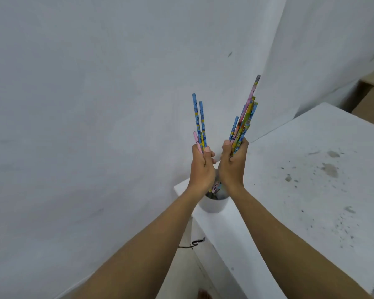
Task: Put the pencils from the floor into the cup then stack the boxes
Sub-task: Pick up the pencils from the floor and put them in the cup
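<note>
White walls [95, 104] meet in a corner behind a white block [300, 180] whose top carries grey stains [329, 169]. A white cup [213, 205] stands on the block's near-left corner, directly below both hands.

Left hand [202, 169]: fingers and thumb are curled round a small bundle [200, 126] of blue and pink pencils. It grips them low on the shafts, and the upper ends point up.

Right hand [232, 167]: it is closed round a fuller bundle [245, 119] that tilts to the right, with one pink pencil standing well above the rest.

The hands sit just beside each other. Lower pencil ends [215, 187] show between the wrists at the cup's mouth. Whether they rest inside cannot be told.

Handling (judged): the pencils are light and stiff. Their printed coating is probably smooth, so they may slide against one another in a slack grip, and the uneven top ends fit this. The low hold suits steering the lower ends into the mouth. Easing the fingers should let each bundle drop in.

Hazards (judged): the cup looks light and stands near the block's edge, so a bundle leaning sideways could tip it. The right bundle's splay may catch the rim.

Surroundings: a black cord [192, 244] hangs at the block's side below the cup, clear of the hands. A brown surface [371, 100] shows at upper right, well apart. No separate boxes can be made out, unless the block is one.
</note>
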Motion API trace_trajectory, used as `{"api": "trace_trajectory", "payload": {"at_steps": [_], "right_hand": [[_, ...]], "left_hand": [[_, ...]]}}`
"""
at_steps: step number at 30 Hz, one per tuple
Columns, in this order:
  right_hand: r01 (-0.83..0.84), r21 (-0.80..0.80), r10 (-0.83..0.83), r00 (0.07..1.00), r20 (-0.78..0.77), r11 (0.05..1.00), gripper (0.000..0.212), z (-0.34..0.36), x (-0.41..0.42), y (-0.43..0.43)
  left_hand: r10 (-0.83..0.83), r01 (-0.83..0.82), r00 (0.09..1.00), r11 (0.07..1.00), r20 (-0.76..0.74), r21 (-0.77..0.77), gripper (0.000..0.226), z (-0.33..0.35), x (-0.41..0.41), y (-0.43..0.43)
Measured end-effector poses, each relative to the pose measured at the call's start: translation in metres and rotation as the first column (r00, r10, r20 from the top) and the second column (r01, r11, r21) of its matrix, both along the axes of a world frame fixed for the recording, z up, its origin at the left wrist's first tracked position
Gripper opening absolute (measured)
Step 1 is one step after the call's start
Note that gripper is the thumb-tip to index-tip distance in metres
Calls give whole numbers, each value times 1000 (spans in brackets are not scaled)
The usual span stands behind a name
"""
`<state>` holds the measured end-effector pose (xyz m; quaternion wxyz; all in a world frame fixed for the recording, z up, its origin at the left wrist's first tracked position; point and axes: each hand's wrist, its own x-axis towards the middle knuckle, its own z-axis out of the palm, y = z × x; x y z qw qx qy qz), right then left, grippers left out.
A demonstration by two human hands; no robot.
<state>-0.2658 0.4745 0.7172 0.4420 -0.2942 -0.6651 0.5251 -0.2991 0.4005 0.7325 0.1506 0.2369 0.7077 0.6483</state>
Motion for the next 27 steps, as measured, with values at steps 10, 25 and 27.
{"api": "trace_trajectory", "payload": {"at_steps": [10, 25, 27], "right_hand": [[-111, -67, 124, 967, 222, 992, 27, -99, -22, 41], [-281, -125, 306, 907, 290, 952, 18, -115, -7, 47], [-262, -121, 287, 911, 296, 957, 18, -116, -7, 47]], "left_hand": [[-17, 24, 999, 990, 49, -139, 14, -88, -30, 52], [-13, 29, 986, 995, 165, -99, 15, -104, -28, 58], [-15, 31, 992, 992, 129, -119, 14, -102, -27, 58]]}}
